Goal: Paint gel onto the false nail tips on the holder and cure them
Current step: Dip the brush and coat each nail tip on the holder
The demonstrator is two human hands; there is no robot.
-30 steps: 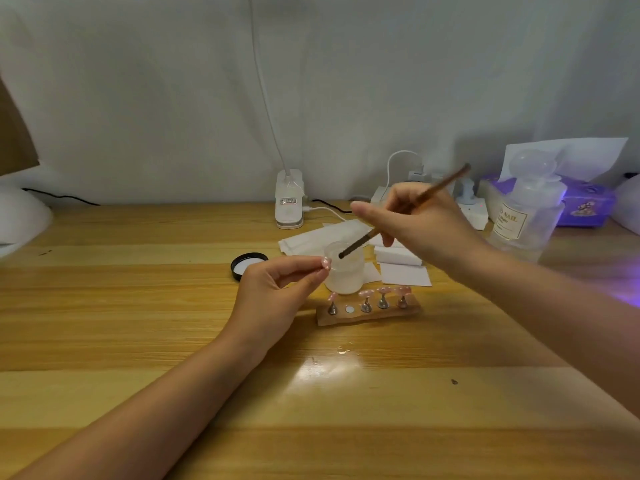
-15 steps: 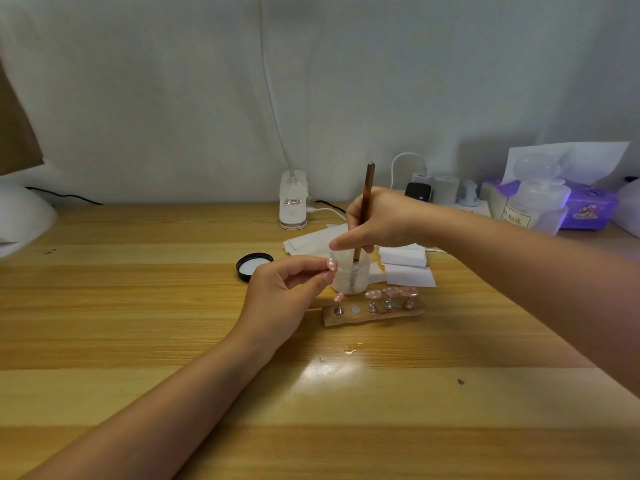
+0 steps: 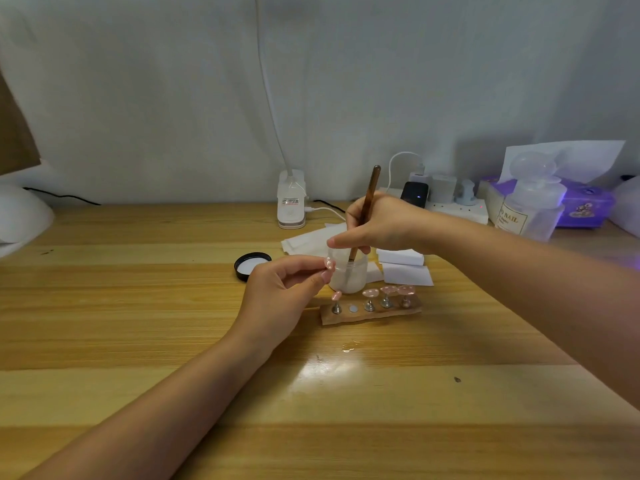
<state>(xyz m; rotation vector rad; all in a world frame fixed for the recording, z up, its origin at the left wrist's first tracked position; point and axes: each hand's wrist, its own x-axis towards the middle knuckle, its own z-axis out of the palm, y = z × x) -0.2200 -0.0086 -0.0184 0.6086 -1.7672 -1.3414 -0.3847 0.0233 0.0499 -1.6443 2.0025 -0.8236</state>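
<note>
Just behind the wooden holder (image 3: 370, 311), the right hand (image 3: 384, 225) grips a brush (image 3: 363, 211) standing nearly upright, its tip dipped into the translucent cup (image 3: 348, 275). The left hand (image 3: 280, 292) pinches one pink nail tip (image 3: 329, 264) between thumb and forefinger, just left of the cup and touching or nearly touching its wall. From the cup, that tip lies a short way left and nearer; four other tips sit on the holder's pegs, one peg spot bare.
</note>
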